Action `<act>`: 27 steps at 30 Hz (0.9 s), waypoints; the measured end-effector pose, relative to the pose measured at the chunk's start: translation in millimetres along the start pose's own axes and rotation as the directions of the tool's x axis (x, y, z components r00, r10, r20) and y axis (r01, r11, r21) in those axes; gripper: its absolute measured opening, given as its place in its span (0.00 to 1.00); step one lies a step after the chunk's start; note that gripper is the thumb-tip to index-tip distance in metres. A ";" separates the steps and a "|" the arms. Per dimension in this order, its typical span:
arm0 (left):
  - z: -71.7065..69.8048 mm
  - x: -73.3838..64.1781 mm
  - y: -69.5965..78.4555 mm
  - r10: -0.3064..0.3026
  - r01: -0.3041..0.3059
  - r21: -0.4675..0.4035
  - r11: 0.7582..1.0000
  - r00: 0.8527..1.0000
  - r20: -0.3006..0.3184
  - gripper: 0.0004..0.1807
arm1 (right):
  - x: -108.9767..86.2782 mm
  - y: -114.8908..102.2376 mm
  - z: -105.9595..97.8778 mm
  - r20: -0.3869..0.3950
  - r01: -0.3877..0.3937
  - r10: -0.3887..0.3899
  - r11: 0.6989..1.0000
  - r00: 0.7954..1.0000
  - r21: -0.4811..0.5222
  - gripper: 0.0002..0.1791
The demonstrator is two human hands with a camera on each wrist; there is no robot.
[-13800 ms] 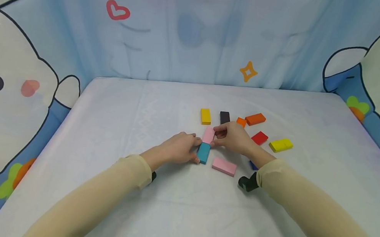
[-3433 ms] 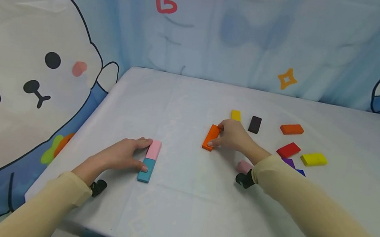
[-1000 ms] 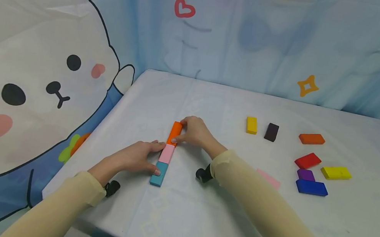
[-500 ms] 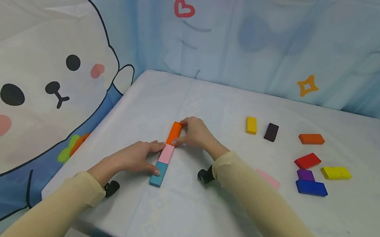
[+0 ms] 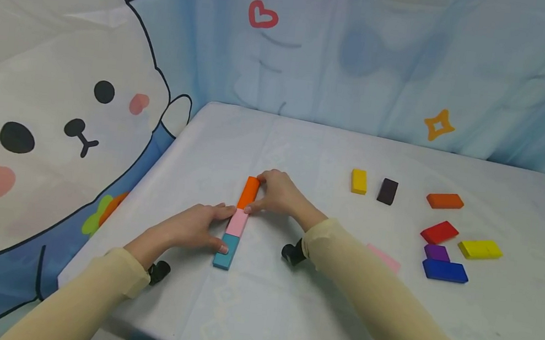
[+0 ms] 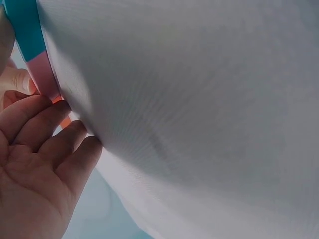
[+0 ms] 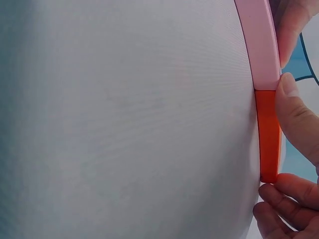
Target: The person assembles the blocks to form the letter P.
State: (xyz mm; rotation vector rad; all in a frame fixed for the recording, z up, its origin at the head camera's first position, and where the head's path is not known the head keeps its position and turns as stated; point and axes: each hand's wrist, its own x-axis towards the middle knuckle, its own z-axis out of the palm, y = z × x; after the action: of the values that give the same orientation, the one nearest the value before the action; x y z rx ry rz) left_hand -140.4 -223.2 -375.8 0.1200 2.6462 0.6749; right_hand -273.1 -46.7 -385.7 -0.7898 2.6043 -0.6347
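Observation:
A teal block, a pink block and an orange block lie end to end in one row on the white cloth. My left hand is along the row's left side, its thumb on the teal block and a fingertip at the pink block's far left edge. With thumb and fingers at the orange block's near and far ends, my right hand pinches it. In the right wrist view, the orange block touches the pink block.
To the right lie a yellow block, a black block, another orange block, a red block, a second yellow block, a purple block and a blue block. The right sleeve partly hides another pink block.
Since the first frame, the teal and pink blocks have moved left. My right hand has carried the orange block left to the pink block's far end. Hardly anything moved in the last second.

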 end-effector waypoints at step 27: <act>-16.8 29.4 2.0 0.048 -0.048 0.010 0.999 0.998 -0.031 0.47 | -1.2 -2.0 -1.0 0.012 -0.020 0.020 1.000 1.000 0.011 0.47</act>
State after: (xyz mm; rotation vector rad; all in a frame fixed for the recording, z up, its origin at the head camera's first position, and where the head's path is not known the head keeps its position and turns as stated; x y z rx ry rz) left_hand -174.1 -223.6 -372.0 0.1774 2.6845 0.6861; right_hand -271.7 -47.1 -383.6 -0.7612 2.5922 -0.6363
